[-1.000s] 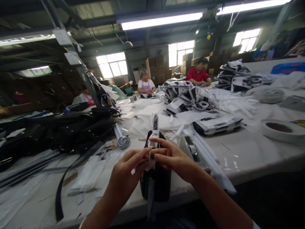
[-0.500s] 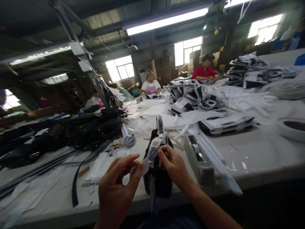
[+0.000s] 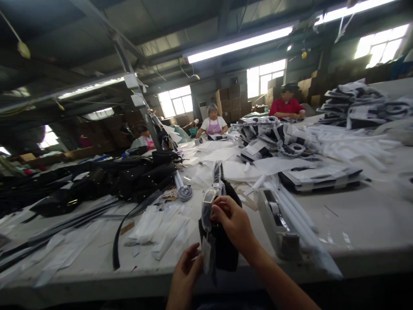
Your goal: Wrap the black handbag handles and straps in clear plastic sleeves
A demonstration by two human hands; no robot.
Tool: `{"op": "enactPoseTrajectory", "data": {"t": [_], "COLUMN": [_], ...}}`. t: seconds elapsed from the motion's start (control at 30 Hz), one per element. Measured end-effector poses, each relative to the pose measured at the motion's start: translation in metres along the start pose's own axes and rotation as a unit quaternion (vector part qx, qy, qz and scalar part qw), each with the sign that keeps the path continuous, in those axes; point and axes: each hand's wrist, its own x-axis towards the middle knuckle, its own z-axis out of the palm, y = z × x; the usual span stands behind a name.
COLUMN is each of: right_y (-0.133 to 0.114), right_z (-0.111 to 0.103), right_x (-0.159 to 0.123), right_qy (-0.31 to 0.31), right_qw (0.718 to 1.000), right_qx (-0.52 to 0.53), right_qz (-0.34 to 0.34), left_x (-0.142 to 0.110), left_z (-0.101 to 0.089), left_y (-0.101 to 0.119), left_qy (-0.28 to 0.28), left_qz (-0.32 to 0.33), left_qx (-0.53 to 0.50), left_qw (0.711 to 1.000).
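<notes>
A black bag (image 3: 227, 247) stands on the table in front of me, its strap (image 3: 218, 171) rising wrapped in clear plastic. My right hand (image 3: 230, 219) pinches the wrapped strap end beside a gold-coloured buckle (image 3: 209, 196). Below the buckle hangs a pale tag (image 3: 207, 254). My left hand (image 3: 189, 269) is at the tag's left edge, with its fingers loosely curled and slightly apart. Whether a fingertip touches the tag is unclear.
To the right stands a tape dispenser (image 3: 279, 228) beside white foam tubes (image 3: 300, 224). Black bags (image 3: 138, 176) are heaped at left, near foam sheets (image 3: 151, 228). A wrapped pile (image 3: 264, 137) lies further back. Co-workers sit across the table (image 3: 371, 219).
My left hand has moved down and right, loosening from the tag, which now hangs lower. My right hand stays on the strap. The view has turned slightly left.
</notes>
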Motion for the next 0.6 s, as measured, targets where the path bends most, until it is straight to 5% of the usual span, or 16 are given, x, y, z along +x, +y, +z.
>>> {"op": "enactPoseTrajectory", "data": {"t": [0.1,0.2,0.27,0.37,0.6], "right_y": [0.020,0.069,0.103,0.133,0.142], "right_z": [-0.024,-0.040,-0.040,-0.035,-0.052], "right_x": [-0.017,-0.038,-0.047,-0.048,-0.027], "right_qy": [0.148,0.221,0.211,0.223,0.211], "right_qw": [0.976,0.961,0.963,0.965,0.958], "right_qx": [-0.157,-0.157,-0.125,-0.098,-0.005], "right_qz": [-0.043,0.053,0.112,0.093,0.196], "left_x": [0.012,0.025,0.033,0.040,0.058], "left_z": [0.002,0.013,0.025,0.044,0.054], "left_y": [-0.010,-0.026,-0.038,-0.046,-0.016], "left_qy": [0.003,-0.051,-0.070,-0.031,0.099], "left_qz": [0.152,0.227,0.228,0.232,0.139], "left_qx": [0.103,0.155,0.192,0.219,0.131], "left_qw": [0.983,0.960,0.952,0.947,0.977]}}
